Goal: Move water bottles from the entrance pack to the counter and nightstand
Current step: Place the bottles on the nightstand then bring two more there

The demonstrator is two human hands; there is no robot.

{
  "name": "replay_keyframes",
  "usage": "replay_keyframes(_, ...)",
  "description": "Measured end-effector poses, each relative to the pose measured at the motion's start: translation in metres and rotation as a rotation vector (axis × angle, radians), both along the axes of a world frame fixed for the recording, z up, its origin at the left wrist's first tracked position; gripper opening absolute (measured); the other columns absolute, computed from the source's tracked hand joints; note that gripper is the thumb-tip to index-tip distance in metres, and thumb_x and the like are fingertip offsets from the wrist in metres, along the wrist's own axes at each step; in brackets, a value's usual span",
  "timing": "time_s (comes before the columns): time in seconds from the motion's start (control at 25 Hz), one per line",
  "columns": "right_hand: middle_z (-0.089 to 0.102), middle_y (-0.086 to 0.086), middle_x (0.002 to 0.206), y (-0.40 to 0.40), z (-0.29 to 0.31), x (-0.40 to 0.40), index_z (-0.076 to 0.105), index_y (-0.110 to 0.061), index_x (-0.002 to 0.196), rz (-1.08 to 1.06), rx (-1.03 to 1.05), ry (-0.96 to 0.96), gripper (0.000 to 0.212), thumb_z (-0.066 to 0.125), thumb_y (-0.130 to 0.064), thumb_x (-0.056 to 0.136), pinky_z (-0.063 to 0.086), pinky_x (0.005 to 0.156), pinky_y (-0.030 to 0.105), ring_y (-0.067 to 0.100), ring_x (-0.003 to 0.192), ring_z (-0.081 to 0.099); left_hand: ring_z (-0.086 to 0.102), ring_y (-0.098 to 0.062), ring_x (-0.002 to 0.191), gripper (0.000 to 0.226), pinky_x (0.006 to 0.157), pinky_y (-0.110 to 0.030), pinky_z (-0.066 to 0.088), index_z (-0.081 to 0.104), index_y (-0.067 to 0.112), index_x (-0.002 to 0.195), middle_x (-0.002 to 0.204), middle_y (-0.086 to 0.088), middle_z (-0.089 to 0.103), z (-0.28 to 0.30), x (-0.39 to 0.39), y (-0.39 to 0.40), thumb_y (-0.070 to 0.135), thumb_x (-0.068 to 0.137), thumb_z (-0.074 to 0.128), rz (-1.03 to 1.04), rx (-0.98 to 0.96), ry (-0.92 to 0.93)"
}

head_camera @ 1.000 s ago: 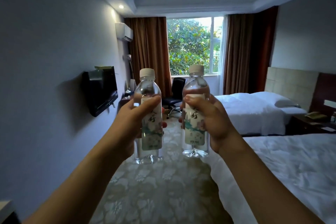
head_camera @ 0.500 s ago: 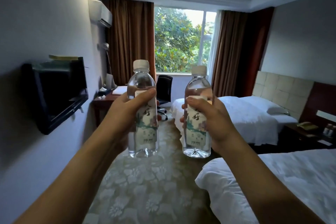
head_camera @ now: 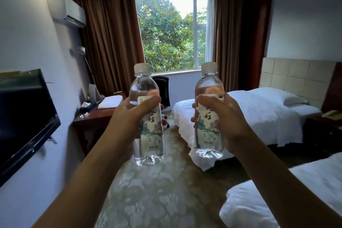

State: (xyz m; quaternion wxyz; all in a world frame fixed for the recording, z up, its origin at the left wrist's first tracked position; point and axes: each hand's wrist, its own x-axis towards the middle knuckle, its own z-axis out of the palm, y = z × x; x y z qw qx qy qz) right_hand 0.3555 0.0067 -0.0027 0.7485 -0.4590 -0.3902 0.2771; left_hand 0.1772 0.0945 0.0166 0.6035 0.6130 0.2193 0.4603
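The left hand (head_camera: 127,116) and right hand (head_camera: 227,118) are each wrapping curled fingers around one upright water bottle, two in all, the left bottle (head_camera: 147,116) and right bottle (head_camera: 209,113), with the nightstand (head_camera: 323,131) lying ahead on the right hand's side

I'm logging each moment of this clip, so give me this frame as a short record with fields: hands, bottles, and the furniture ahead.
left hand: left hand grips the left bottle around its label
right hand: right hand grips the right bottle around its label
bottles: both upright, capped, held apart above the carpet
left side: desk with a folded towel, wall television
right side: far bed, near bed, nightstand between them
placed yet: no, both bottles in hand
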Motion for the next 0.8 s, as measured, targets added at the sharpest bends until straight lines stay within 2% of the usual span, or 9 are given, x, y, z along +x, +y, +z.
replay_keyframes(0.12, 0.066, 0.018, 0.084, 0.093, 0.017, 0.047, 0.064, -0.003, 0.103, 0.000, 0.008, -0.022, 0.022, 0.069, -0.014, 0.085, 0.056, 0.051, 0.031, 0.025, 0.061, 0.067, 0.070, -0.027, 0.062, 0.050, 0.053, -0.035, 0.058, 0.066, 0.015, 0.094, 0.073, -0.005, 0.073, 0.014, 0.049, 0.092, 0.037, 0.049, 0.074, 0.002, -0.005, 0.015)
replay_keyframes(0.28, 0.067, 0.011, 0.077, 0.190, 0.040, 0.094, 0.065, -0.012, 0.095, 0.012, 0.001, -0.096, 0.017, 0.071, -0.017, 0.079, 0.057, 0.052, 0.030, 0.023, 0.060, 0.069, 0.071, -0.028, 0.065, 0.047, 0.059, -0.038, 0.059, 0.067, 0.014, 0.096, 0.078, -0.010, 0.073, 0.026, 0.093, 0.197, 0.034, 0.053, 0.076, -0.023, -0.006, -0.002)
replay_keyframes(0.4, 0.069, 0.008, 0.077, 0.271, 0.039, 0.138, 0.070, -0.022, 0.085, -0.007, 0.009, -0.139, 0.012, 0.070, -0.023, 0.074, 0.057, 0.054, 0.029, 0.022, 0.062, 0.069, 0.071, -0.029, 0.064, 0.041, 0.063, -0.039, 0.055, 0.068, 0.015, 0.094, 0.080, -0.008, 0.074, 0.021, 0.139, 0.293, 0.026, 0.059, 0.085, -0.066, -0.006, -0.044)
replay_keyframes(0.44, 0.069, 0.008, 0.078, 0.299, 0.037, 0.153, 0.071, -0.025, 0.081, -0.029, 0.014, -0.144, 0.008, 0.070, -0.024, 0.072, 0.057, 0.054, 0.029, 0.022, 0.063, 0.069, 0.071, -0.029, 0.064, 0.042, 0.064, -0.040, 0.054, 0.068, 0.015, 0.095, 0.081, -0.008, 0.074, 0.017, 0.157, 0.326, 0.030, 0.059, 0.083, -0.082, -0.008, -0.053)
replay_keyframes(0.52, 0.068, 0.010, 0.080, 0.353, 0.033, 0.181, 0.070, -0.023, 0.083, -0.076, 0.023, -0.148, 0.012, 0.069, -0.025, 0.072, 0.057, 0.054, 0.028, 0.023, 0.064, 0.068, 0.071, -0.030, 0.065, 0.051, 0.067, -0.042, 0.053, 0.068, 0.016, 0.099, 0.083, -0.008, 0.075, 0.009, 0.192, 0.388, 0.039, 0.056, 0.080, -0.123, -0.018, -0.061)
replay_keyframes(0.68, 0.066, 0.010, 0.081, 0.458, 0.036, 0.238, 0.063, -0.016, 0.096, -0.209, -0.016, -0.177, 0.029, 0.068, -0.028, 0.071, 0.056, 0.054, 0.024, 0.018, 0.062, 0.068, 0.073, -0.029, 0.069, 0.049, 0.071, -0.044, 0.056, 0.066, 0.018, 0.107, 0.085, -0.006, 0.075, 0.018, 0.272, 0.505, 0.042, 0.065, 0.074, -0.253, 0.008, -0.034)
replay_keyframes(0.8, 0.066, 0.006, 0.075, 0.504, 0.043, 0.291, 0.063, -0.016, 0.094, -0.354, -0.035, -0.167, 0.027, 0.070, -0.028, 0.070, 0.057, 0.054, 0.024, 0.017, 0.060, 0.068, 0.074, -0.029, 0.073, 0.049, 0.071, -0.046, 0.058, 0.066, 0.022, 0.104, 0.084, -0.005, 0.076, 0.034, 0.352, 0.569, 0.044, 0.061, 0.073, -0.381, 0.012, -0.022)
